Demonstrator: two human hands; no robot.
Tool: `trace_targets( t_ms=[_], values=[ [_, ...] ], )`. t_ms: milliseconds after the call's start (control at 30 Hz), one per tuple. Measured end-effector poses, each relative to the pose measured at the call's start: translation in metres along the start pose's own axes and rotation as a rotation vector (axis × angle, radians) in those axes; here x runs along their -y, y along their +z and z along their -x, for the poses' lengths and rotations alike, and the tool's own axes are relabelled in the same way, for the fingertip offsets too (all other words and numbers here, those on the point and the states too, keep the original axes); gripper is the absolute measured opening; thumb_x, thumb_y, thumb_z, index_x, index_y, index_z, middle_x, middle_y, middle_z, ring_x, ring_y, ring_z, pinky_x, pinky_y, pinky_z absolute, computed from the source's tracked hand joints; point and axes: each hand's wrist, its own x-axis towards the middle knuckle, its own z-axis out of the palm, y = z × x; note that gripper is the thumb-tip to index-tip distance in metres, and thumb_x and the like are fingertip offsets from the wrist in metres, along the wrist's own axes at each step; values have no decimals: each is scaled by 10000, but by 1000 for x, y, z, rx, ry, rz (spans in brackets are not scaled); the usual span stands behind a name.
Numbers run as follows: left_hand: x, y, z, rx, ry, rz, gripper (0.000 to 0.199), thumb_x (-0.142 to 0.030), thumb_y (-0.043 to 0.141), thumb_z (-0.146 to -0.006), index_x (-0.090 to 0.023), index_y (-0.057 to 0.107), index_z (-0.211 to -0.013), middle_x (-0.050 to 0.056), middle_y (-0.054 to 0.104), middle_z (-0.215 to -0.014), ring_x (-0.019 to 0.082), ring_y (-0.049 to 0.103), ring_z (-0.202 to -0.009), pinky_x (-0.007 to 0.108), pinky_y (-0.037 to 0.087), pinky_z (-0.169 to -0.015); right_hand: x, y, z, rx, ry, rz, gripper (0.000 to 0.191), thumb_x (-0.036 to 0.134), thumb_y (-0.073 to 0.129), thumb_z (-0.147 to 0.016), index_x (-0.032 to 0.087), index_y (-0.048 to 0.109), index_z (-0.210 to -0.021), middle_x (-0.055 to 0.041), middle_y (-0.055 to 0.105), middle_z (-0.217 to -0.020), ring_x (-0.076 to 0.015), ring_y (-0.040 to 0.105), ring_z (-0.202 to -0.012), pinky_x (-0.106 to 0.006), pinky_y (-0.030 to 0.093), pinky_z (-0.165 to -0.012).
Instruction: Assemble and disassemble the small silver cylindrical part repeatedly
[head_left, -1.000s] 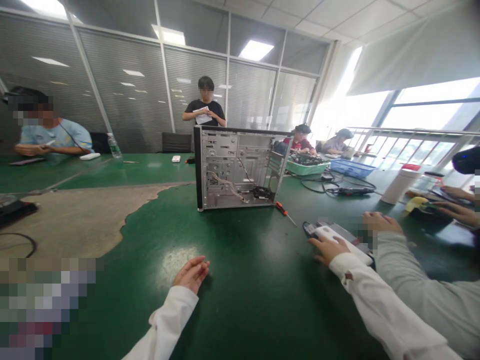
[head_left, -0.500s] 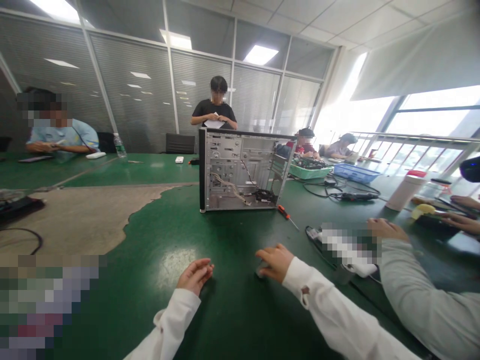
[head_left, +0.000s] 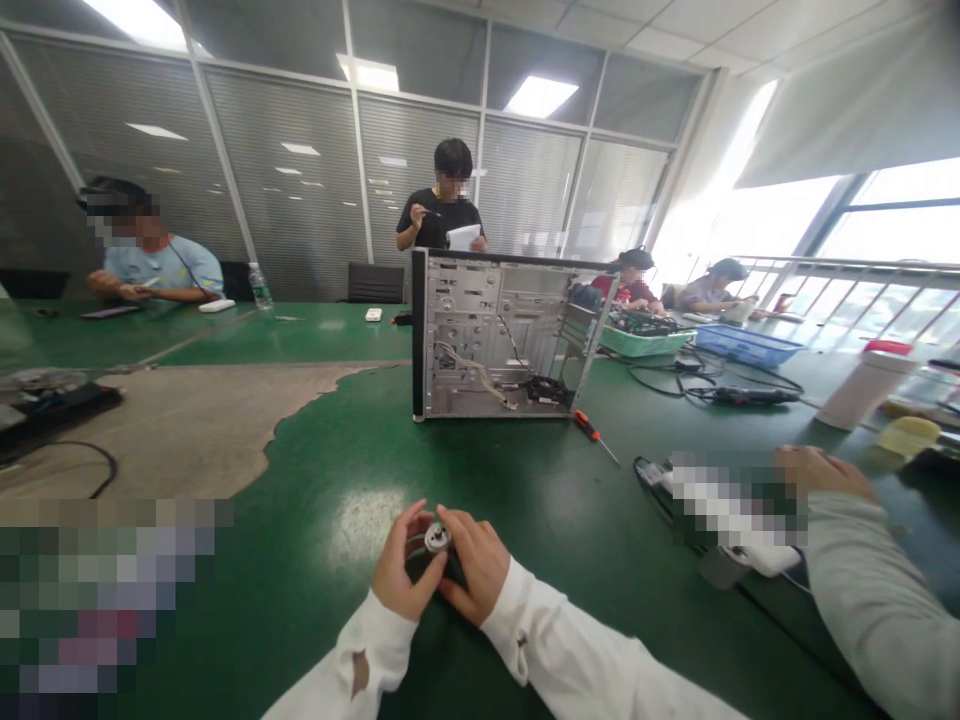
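Observation:
Both hands meet over the green table, low in the middle of the view. Between them is a small round silver-rimmed piece (head_left: 437, 538) with dark spots on its top; its kind cannot be made out. My left hand (head_left: 405, 565) curls around its left side, thumb near the front. My right hand (head_left: 476, 560) closes on it from the right, fingertips at its far rim. Beyond the hands stands an open computer case (head_left: 499, 345), showing cables and a black fan inside. An orange-handled screwdriver (head_left: 587, 426) lies by its lower right corner.
A co-worker's sleeved arm (head_left: 874, 570) rests at the right beside a white power strip (head_left: 765, 550). Behind are a green basket (head_left: 645, 343), a blue basket (head_left: 750, 345), cables and a white bottle (head_left: 862, 390). Bare brown board (head_left: 172, 420) shows at left. Several people sit or stand around.
My right hand has moved left, bringing the small round piece to my left hand, which now holds it too. The standing person has raised one hand. The view has shifted slightly.

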Motion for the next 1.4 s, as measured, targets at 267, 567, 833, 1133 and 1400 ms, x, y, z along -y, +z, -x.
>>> trace_targets(
  t_ms=[267, 567, 833, 1133, 1400],
  values=[
    [-4, 5, 6, -33, -8, -97, 442, -47, 648, -505, -209, 582, -911, 78, 580, -913, 241, 526, -888, 328, 363, -862, -14, 8, 16, -129, 50, -228, 699, 166, 476, -639, 198, 147, -1255, -106, 395, -1148, -183, 497, -836, -367, 412, -768],
    [-17, 4, 4, 36, -39, -115, 298, -6, 671, -468, -182, 645, -708, 65, 604, -820, 204, 525, -866, 276, 351, -870, -21, 4, 32, -185, 170, -418, 643, 135, 468, -645, 216, 214, -1230, -76, 472, -1039, -156, 520, -765, -328, 465, -706],
    [-14, 5, 7, 89, 11, -184, 281, -59, 686, -475, -196, 638, -716, 69, 617, -851, 206, 542, -848, 274, 420, -781, -21, -1, 32, -149, 168, -449, 638, 104, 468, -634, 215, 237, -1217, -70, 466, -1035, -143, 514, -766, -317, 460, -707],
    [7, 3, -2, 56, -323, 174, 376, -181, 706, -496, -161, 517, -821, 22, 606, -679, 145, 587, -608, 235, 477, -543, -15, -13, 29, -152, 41, -497, 518, 144, 478, -668, 205, 321, -1159, -64, 484, -982, -139, 497, -755, -286, 461, -642],
    [5, -5, -9, 144, -664, 447, 300, -235, 665, -607, -119, 526, -846, 81, 640, -817, 145, 610, -629, 217, 493, -506, -13, -14, 32, -149, -34, -518, 414, 146, 491, -694, 206, 420, -1097, -81, 445, -1013, -121, 499, -706, -261, 462, -588]
  ],
)
